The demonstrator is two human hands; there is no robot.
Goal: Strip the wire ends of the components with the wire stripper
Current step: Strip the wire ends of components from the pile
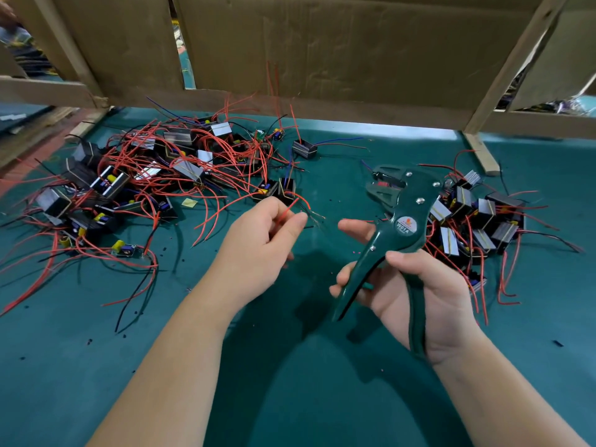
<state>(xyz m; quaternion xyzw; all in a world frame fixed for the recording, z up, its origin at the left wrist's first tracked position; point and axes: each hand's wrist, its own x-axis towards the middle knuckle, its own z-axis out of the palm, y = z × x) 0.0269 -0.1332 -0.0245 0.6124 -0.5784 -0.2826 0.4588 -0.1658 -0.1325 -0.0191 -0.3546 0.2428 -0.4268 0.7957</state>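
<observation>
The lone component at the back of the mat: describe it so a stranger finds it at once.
On the green mat, find the big tangled pile of components on the left. Off that pile's far right edge, near the cardboard wall, one black component sits alone. Unlike its neighbours, it lies clear of the tangle, with a blue wire running off to the right.

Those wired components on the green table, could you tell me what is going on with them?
A person is stripping their wire ends. The right hand grips the green wire stripper, raised above the table. The left hand pinches a red wire leading from one component, apart from the tool. A big tangled pile lies to the left, a smaller pile to the right.
</observation>
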